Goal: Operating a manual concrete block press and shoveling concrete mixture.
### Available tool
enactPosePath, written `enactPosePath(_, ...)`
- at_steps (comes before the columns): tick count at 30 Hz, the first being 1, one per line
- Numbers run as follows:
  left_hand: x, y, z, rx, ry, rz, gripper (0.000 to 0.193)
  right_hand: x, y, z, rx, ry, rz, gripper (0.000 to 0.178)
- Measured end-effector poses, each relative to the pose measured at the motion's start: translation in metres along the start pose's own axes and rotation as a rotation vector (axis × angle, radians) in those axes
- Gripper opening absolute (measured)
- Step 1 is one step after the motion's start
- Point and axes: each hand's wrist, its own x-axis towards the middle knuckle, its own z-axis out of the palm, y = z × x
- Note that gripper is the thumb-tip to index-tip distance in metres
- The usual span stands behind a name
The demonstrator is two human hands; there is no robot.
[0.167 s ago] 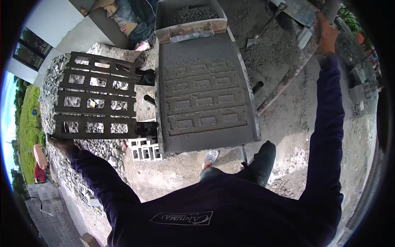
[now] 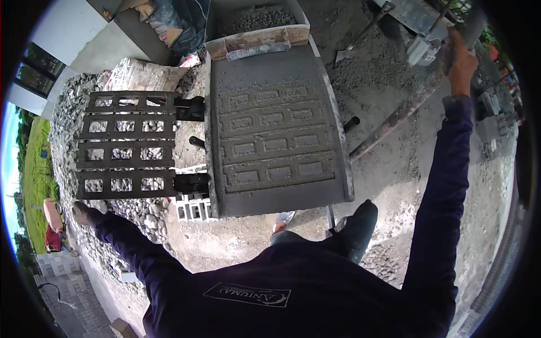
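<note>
Rough concrete yard [image 2: 389, 177], dark metal block-mould grid [image 2: 136, 153] at left, lower than before, left hand [image 2: 83, 214] below its corner, fingers unclear, right hand [image 2: 464, 63] upper right, fingers wrapped round long pole [image 2: 397, 115], white-printed sweater [image 2: 315, 281].

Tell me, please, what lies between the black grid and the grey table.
In the head view, two black brackets and, between them, a black peg lie between grid and table.
</note>
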Motion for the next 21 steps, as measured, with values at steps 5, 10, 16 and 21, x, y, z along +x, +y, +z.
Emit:
enactPosePath(5, -0.261, 0.291, 0.086, -0.665, 0.057, 0.277, 0.028, 0.020, -0.008, 0.005, -0.124, 0.072, 0.005, 0.026)
enactPosePath(10, -0.497, 0.506, 0.225, -0.805, -0.734, 0.811, 0.041, 0.022, -0.016, 0.011, -0.056, 0.177, 0.134, 0.030)
enactPosePath(16, -0.579, 0.588, 0.322, -0.205, -1.091, 0.860, 0.080, 0.017, -0.017, 0.027, -0.008, 0.110, 0.112, 0.028)
enactPosePath(21, -0.612, 0.560, 0.298, -0.220, -1.070, 0.867, 0.088, 0.018, -0.011, 0.014, -0.055, 0.091, 0.124, 0.030)
